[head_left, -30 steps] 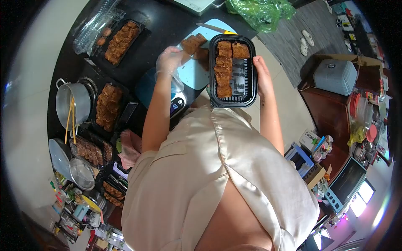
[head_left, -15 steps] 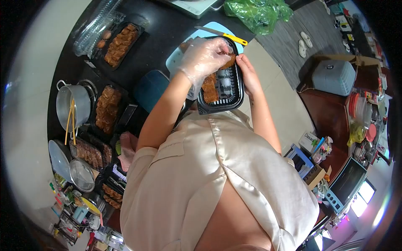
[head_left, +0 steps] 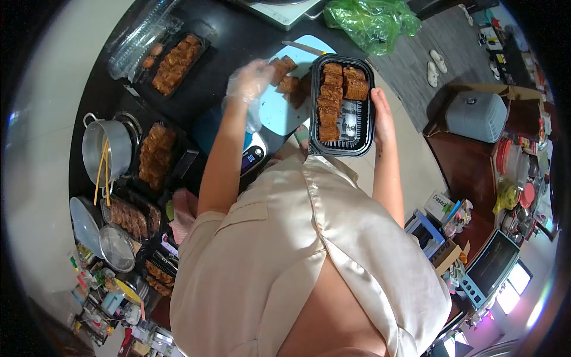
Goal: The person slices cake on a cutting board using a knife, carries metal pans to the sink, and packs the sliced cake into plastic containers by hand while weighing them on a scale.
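My right hand (head_left: pixel 383 118) grips the right side of a black plastic food tray (head_left: pixel 361 143), tilted towards me. Inside, brown cut pieces of what looks like cooked meat (head_left: pixel 331 110) form a long left row and a shorter group at upper right. My left hand (head_left: pixel 250 82), in a clear plastic glove, is at the left edge of loose brown pieces (head_left: pixel 289 85) on a light blue cutting board (head_left: pixel 278 116). Its fingers are blurred, so I cannot tell whether they hold a piece. A knife (head_left: pixel 302 46) lies across the board's far end, its handle partly behind the tray.
Filled black trays (head_left: pixel 177 64) stand on the dark counter at left. A pot (head_left: pixel 113 146) with chopsticks (head_left: pixel 102 169) sits nearer. A digital scale (head_left: pixel 253 156) lies beside my left forearm. A green plastic bag (head_left: pixel 372 24) is at the far right counter edge.
My gloved left hand has left the tray and moved left to the pieces on the board. My right hand has shifted the tray rightward; more pieces show in it.
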`<action>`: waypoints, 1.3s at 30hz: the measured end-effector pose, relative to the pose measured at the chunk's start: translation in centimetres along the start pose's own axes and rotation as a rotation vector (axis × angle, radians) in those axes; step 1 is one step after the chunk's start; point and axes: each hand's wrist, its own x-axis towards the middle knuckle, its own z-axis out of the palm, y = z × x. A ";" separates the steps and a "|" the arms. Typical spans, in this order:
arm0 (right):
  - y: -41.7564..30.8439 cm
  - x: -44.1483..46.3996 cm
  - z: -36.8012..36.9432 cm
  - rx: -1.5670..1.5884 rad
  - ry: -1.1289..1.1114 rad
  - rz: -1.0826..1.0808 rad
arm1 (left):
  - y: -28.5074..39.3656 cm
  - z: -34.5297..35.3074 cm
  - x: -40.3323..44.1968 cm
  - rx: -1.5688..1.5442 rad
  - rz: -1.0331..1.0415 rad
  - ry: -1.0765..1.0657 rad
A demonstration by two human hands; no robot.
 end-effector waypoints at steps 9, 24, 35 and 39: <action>0.0 0.0 0.6 -0.045 -0.001 -0.011 | -1.0 2.4 2.1 -0.044 -0.050 0.085; 1.3 1.2 1.8 -0.027 -0.109 0.039 | 5.2 -3.2 -7.0 -0.946 0.325 -0.396; 2.1 1.3 3.8 -0.006 -0.155 -0.002 | 9.3 4.1 -8.6 -0.073 0.790 0.110; 2.2 1.3 3.8 0.015 -0.115 0.033 | 11.2 2.7 -10.2 0.234 0.657 0.134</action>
